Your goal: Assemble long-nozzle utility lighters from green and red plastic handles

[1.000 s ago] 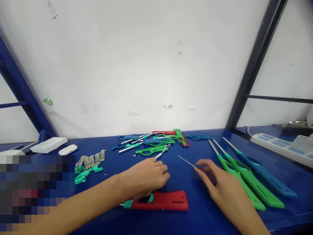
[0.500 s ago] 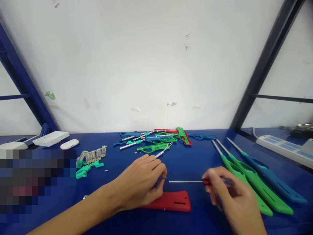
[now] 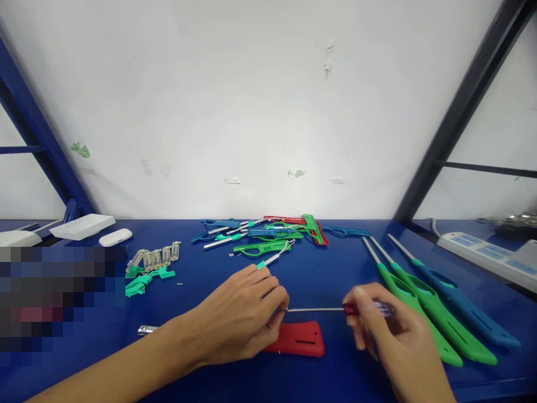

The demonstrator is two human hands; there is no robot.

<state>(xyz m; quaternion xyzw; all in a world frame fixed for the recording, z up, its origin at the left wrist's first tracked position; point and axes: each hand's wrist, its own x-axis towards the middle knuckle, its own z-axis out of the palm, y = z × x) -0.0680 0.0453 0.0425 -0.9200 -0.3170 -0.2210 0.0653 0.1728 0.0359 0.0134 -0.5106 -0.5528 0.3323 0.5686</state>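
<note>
My right hand (image 3: 388, 330) is closed around the red, see-through handle of a screwdriver (image 3: 316, 309). Its thin shaft points left, and the tip meets the fingertips of my left hand (image 3: 241, 313). There the thumb and forefinger are pinched together; whatever is between them is too small to make out. Beneath the left hand, flat on the table, lies a red lighter casing (image 3: 308, 338), partly covered by the hand. A metal tube end (image 3: 146, 330) sticks out beyond the left forearm. Just past the left knuckles rests a metal rod with a teal collar (image 3: 260, 264).
A pile of blue, green and red lighter halves (image 3: 268, 246) lies at the back. Clear fuel tanks (image 3: 157, 258) and teal triggers (image 3: 145, 282) sit at left, near a white case (image 3: 115, 237). Long green and blue lighters (image 3: 457, 319) and a power strip (image 3: 482, 252) are at right.
The screwdriver has moved left relative to the left hand, and its tip now reaches the pinched fingertips; a gap was there before. The whole view has shifted slightly.
</note>
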